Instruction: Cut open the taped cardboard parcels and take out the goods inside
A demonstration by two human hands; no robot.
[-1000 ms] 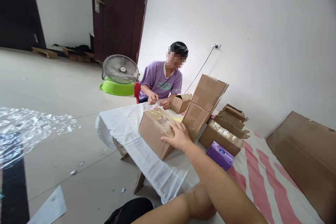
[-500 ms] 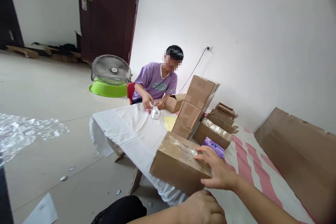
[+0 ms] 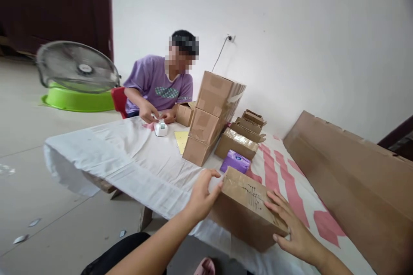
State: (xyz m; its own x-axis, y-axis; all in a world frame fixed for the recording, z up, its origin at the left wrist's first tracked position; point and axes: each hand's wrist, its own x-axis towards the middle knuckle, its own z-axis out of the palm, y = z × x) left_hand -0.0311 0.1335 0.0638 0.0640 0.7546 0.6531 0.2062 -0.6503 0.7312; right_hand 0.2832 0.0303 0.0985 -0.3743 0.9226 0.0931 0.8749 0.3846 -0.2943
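A brown cardboard box (image 3: 248, 193) with dark printing on its top is at the near edge of the cloth-covered table. My left hand (image 3: 204, 195) grips its left end, thumb and fingers curved around the corner. At the opposite end, my right hand (image 3: 292, 223) holds the box with fingers across the top and the thumb lower down. Just behind it lies a purple tissue pack (image 3: 235, 162). Further back stands a stack of cardboard boxes (image 3: 203, 124). I cannot see the box's underside.
Across the table (image 3: 106, 154), a co-worker in a purple shirt (image 3: 155, 77) has both hands at a white tape dispenser (image 3: 160, 128). Open cardboard boxes (image 3: 237, 144) line the right side, with a large cardboard sheet (image 3: 348, 159) beyond. A fan (image 3: 79, 66) is on the left.
My left hand has come up from in front of the box to its left end. The box has moved right along the table edge and now sits between both hands. My view has turned right.
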